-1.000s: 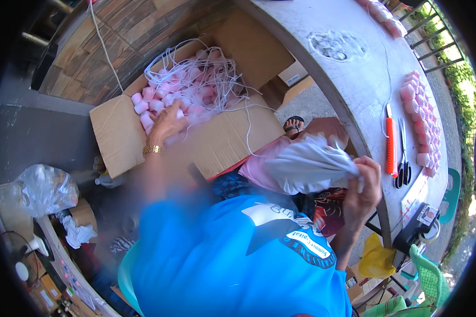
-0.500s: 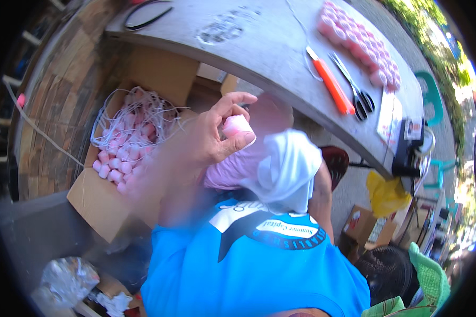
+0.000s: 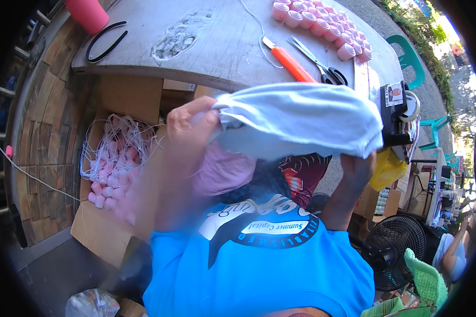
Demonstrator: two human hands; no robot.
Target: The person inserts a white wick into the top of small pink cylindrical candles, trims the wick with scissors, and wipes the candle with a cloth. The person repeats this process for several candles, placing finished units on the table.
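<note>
Left hand [image 3: 188, 124]: fingers grasping the left end of a loose pale blue-white fabric cloth [image 3: 301, 116] | cloth: at the near edge of the grey-white slab table [image 3: 222, 42] | right hand [image 3: 360, 162]: at cloth's right end, grip hidden, cannot tell | on table: orange-handled cutter [image 3: 293, 63], black-handled metal scissors [image 3: 333, 75], rows of pink cylinders [image 3: 320, 26]

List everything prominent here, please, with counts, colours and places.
Cloth: one, whitish, centre
Table: one, grey, top
Rolled pieces: many, pink, on table
Cutter: one, orange, on table
Scissors: one, black-handled, on table
Band: one, black, on table
Box: one, brown, left
Cylinders: many, pink, in box
Cords: several, white, in box
Fan: one, black, right
Chairs: several, green, right
Shirt: one, blue, bottom
Left hand: one, gripping cloth
Right hand: one, partly hidden by cloth
</note>
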